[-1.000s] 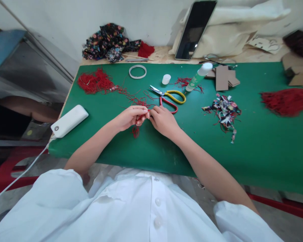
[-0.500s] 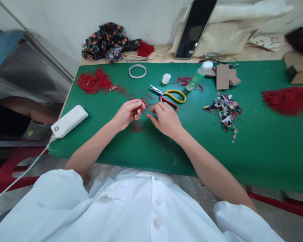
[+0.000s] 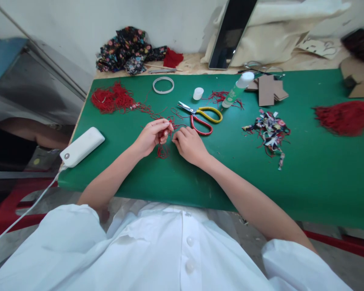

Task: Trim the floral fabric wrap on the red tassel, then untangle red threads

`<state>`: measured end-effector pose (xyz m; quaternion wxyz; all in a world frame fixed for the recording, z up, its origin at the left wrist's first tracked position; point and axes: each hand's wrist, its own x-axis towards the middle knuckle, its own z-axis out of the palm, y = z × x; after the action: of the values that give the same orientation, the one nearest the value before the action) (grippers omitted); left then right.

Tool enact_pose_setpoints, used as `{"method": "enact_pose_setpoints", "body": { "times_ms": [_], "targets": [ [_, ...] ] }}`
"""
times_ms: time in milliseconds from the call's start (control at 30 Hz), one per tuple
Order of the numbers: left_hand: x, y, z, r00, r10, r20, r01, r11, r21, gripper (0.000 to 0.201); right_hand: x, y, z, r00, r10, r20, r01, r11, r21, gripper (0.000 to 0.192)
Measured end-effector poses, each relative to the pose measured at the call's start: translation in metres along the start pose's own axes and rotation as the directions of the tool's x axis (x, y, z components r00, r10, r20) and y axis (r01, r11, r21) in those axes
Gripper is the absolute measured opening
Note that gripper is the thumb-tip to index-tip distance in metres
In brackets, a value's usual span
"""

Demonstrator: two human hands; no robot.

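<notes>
We saw the main change in the right hand. A second earlier its fingertips met the left hand's; half a second later they stood off, the thumb spread. Now the right hand had come back in, its fingers curled just beside the left, with a narrow gap between. Whether its tips had met, or had caught a strand, we could not tell.

The left hand had hardly altered: its thumb and forefinger were pinched on the red yarn, which hung in loops below the fingers, above the green mat. The red handle of the scissors, partly covered half a second before, showed whole, and neither hand touched them.

We took this to mean that the yarn work was still under way, the left hand steadying the strands while the right did the finer fingering.
</notes>
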<state>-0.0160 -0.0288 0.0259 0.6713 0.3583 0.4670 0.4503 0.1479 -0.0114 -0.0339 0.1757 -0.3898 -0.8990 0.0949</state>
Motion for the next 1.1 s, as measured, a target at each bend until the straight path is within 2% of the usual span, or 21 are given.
{"method": "enact_pose_setpoints", "body": {
  "times_ms": [167, 300, 433, 567, 700, 833, 967, 1100],
  "targets": [
    [0.0, 0.0, 0.002, 1.0, 0.021, -0.012, -0.021, 0.998, 0.058, 0.015, 0.001, 0.004, -0.015, 0.978, -0.096, -0.187, 0.153, 0.936, 0.316, 0.014],
    [-0.002, -0.002, 0.006, 1.0, 0.03, 0.003, -0.031, 0.994, 0.105, 0.014, -0.003, 0.001, -0.035, 0.94, -0.111, -0.322, 0.242, 0.883, 0.402, 0.013],
    [-0.003, -0.003, 0.007, 0.997, -0.006, 0.082, -0.004, 0.993, 0.118, 0.017, -0.007, 0.001, -0.046, 0.926, -0.054, -0.374, 0.231, 0.864, 0.447, 0.01],
    [-0.004, -0.001, 0.006, 0.987, -0.05, 0.156, 0.029, 0.991, 0.133, 0.02, -0.007, 0.002, -0.048, 0.914, -0.031, -0.404, 0.246, 0.835, 0.492, 0.01],
    [-0.005, 0.001, 0.006, 0.985, -0.059, 0.162, 0.037, 0.99, 0.137, 0.021, -0.007, 0.002, -0.047, 0.893, 0.035, -0.448, 0.213, 0.845, 0.49, 0.01],
    [-0.005, 0.002, 0.005, 0.984, -0.094, 0.149, 0.07, 0.985, 0.157, 0.021, -0.008, 0.002, -0.046, 0.85, 0.142, -0.507, 0.154, 0.853, 0.498, 0.01],
    [-0.005, 0.001, 0.004, 0.977, -0.116, 0.176, 0.092, 0.986, 0.14, 0.023, -0.008, 0.005, -0.047, 0.811, 0.234, -0.537, 0.13, 0.822, 0.554, 0.012],
    [-0.004, -0.001, 0.002, 0.973, -0.112, 0.2, 0.091, 0.99, 0.111, 0.023, -0.007, 0.007, -0.048, 0.79, 0.301, -0.534, 0.129, 0.77, 0.625, 0.018]
  ]
}}
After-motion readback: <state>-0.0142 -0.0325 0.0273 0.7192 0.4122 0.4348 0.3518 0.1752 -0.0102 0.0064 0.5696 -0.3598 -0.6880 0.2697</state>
